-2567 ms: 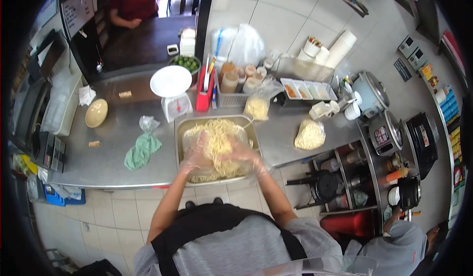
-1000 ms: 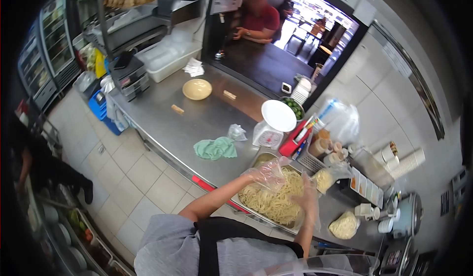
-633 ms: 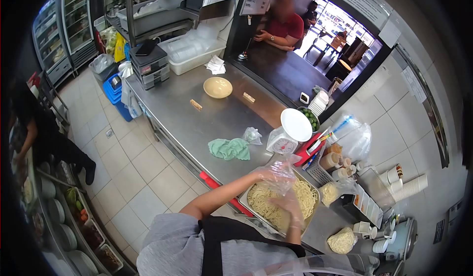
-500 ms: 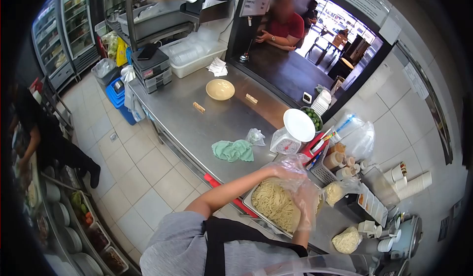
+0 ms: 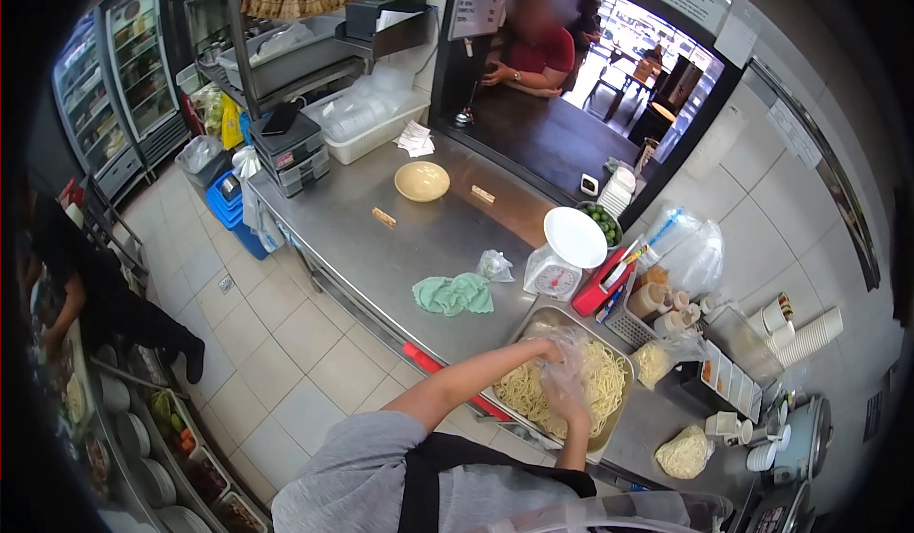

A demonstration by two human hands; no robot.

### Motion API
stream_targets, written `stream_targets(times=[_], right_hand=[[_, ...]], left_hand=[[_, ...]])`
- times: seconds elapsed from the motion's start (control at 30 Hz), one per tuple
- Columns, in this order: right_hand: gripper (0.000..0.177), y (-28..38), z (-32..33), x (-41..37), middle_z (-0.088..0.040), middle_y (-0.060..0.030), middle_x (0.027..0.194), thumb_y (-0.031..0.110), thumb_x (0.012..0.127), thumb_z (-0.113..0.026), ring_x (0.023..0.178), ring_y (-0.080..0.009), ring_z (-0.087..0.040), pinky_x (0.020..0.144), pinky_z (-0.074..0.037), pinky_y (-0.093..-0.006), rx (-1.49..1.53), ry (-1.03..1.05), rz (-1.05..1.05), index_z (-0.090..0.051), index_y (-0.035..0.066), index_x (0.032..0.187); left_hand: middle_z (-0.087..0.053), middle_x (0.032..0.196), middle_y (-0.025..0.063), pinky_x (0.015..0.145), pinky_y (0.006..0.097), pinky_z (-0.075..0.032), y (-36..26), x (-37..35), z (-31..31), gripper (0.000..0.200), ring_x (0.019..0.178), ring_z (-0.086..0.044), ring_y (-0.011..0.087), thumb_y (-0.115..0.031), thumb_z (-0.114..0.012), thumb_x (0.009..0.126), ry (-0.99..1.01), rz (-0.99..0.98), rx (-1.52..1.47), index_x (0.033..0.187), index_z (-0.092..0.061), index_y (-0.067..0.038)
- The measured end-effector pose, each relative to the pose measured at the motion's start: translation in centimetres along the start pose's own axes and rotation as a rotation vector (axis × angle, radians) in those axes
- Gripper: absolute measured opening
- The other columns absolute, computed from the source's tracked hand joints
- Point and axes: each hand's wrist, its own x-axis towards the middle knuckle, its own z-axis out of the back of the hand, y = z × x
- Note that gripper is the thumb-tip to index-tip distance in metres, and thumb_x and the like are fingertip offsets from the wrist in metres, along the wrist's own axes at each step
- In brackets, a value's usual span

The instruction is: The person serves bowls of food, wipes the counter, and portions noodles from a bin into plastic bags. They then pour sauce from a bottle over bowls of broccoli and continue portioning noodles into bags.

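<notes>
A metal tray (image 5: 617, 425) of pale yellow noodles (image 5: 602, 381) sits at the counter's near edge. Above the noodles, my left hand (image 5: 558, 346) and my right hand (image 5: 566, 397) are close together. Clear, crinkled plastic covers the right hand down towards the wrist and also surrounds the left fingers. Glare and folds in the plastic hide how the fingers of either hand are bent. Whether the hands touch the noodles does not show.
A white-topped scale (image 5: 555, 274), green cloth (image 5: 452, 295) and yellow bowl (image 5: 422, 182) stand on the counter. Bagged noodles (image 5: 684, 452) lie right of the tray. A pen basket (image 5: 624, 326) is behind it. One person (image 5: 538, 52) leans at the hatch; another (image 5: 86, 276) works at left.
Both hands have come closer together over the tray, the right one shifting left. The loose plastic now looks gathered closer around them. More of the tray and noodles shows.
</notes>
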Motion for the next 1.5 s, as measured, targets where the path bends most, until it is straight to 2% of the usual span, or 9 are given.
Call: stream_targets(times=[0.27,0.37,0.5,0.6,0.7,0.8,0.97,1.23,1.5], right_hand=[[0.040,2.9,12.9,-10.1,-0.061,-0.0189,0.112,0.021,0.093,-0.046,0.103,-0.0264,-0.059,0.091,-0.043,-0.0334,0.824,0.467,0.048,-0.048,-0.006,0.123],[0.038,2.4,16.0,-10.4,-0.063,-0.0204,0.102,0.019,0.093,-0.046,0.091,-0.0229,-0.064,0.082,-0.049,-0.0330,0.950,0.235,0.124,-0.051,-0.007,0.120],[0.033,2.8,16.8,-7.6,-0.065,-0.0208,0.086,0.018,0.093,-0.047,0.065,-0.0196,-0.062,0.061,-0.050,-0.0288,1.098,-0.232,0.080,-0.055,-0.007,0.113],[0.031,4.0,16.2,-3.4,-0.064,-0.0166,0.077,0.019,0.093,-0.048,0.056,-0.0148,-0.057,0.051,-0.046,-0.0246,1.078,-0.386,-0.025,-0.057,-0.007,0.108],[0.028,7.5,15.0,2.2,-0.063,-0.0123,0.072,0.019,0.092,-0.049,0.056,-0.0132,-0.056,0.052,-0.044,-0.0235,1.069,-0.431,-0.027,-0.059,-0.005,0.103],[0.024,13.3,15.0,9.0,-0.063,-0.0123,0.074,0.015,0.091,-0.050,0.058,-0.0135,-0.057,0.055,-0.045,-0.0234,0.956,-0.346,0.072,-0.061,-0.004,0.102],[0.022,26.8,17.2,20.9,-0.065,-0.0113,0.091,0.007,0.088,-0.054,0.078,-0.0173,-0.062,0.073,-0.048,-0.0288,0.647,-0.094,0.435,-0.061,-0.002,0.106],[0.031,45.9,16.6,48.1,-0.059,-0.0115,0.114,0.018,0.086,-0.056,0.105,-0.0240,-0.053,0.092,-0.039,-0.0342,0.496,-0.363,1.134,-0.059,0.006,0.115],[0.030,58.3,14.0,73.6,-0.063,-0.0139,0.103,0.044,0.078,-0.059,0.104,-0.0296,-0.054,0.093,-0.040,-0.0377,0.344,-0.567,0.546,-0.068,0.028,0.102]], left_hand=[[-0.056,0.116,0.0159,0.093,0.0401,-0.040,-0.9,-4.3,-1.6,0.034,0.106,-0.054,0.0305,-0.013,-0.052,0.079,-0.208,-0.186,0.318,0.111,-0.056,-0.005],[-0.060,0.108,0.0181,0.089,0.0391,-0.042,-0.8,-9.3,-2.1,0.031,0.101,-0.057,0.0316,-0.009,-0.053,0.081,-0.167,-0.212,0.022,0.111,-0.056,-0.001],[-0.061,0.109,0.0152,0.090,0.0324,-0.043,-0.9,-21.4,10.8,0.029,0.105,-0.056,0.0235,-0.017,-0.054,0.089,0.303,-0.352,-0.529,0.111,-0.057,0.002],[-0.065,0.102,0.0054,0.085,0.0290,-0.046,9.6,-26.2,18.1,0.022,0.096,-0.059,0.0138,-0.017,-0.053,0.091,-0.063,-0.300,-0.734,0.103,-0.061,-0.001],[-0.065,0.093,0.0084,0.083,0.0309,-0.046,21.0,-30.0,26.0,0.015,0.091,-0.060,0.0162,-0.016,-0.058,0.086,-0.781,0.176,-0.228,0.093,-0.064,-0.004],[-0.048,0.123,0.0190,0.094,0.0402,-0.038,32.3,-33.7,33.1,0.038,0.113,-0.046,0.0347,-0.010,-0.063,0.075,-1.176,0.393,0.312,0.112,-0.055,-0.008],[-0.019,0.145,0.0176,0.097,0.0585,-0.029,42.9,-38.4,41.7,0.060,0.129,-0.025,0.0402,-0.002,-0.056,0.073,-1.011,0.921,0.664,0.130,-0.042,-0.016],[-0.037,0.134,0.0143,0.096,0.0546,-0.031,51.2,-41.1,42.0,0.038,0.124,-0.033,0.0379,-0.013,-0.060,0.076,-0.919,0.920,0.647,0.114,-0.054,-0.015],[-0.061,0.087,0.0171,0.073,0.0440,-0.044,47.2,-42.1,41.9,0.016,0.083,-0.057,0.0369,-0.009,-0.059,0.080,-1.359,0.314,0.436,0.096,-0.055,-0.006]])
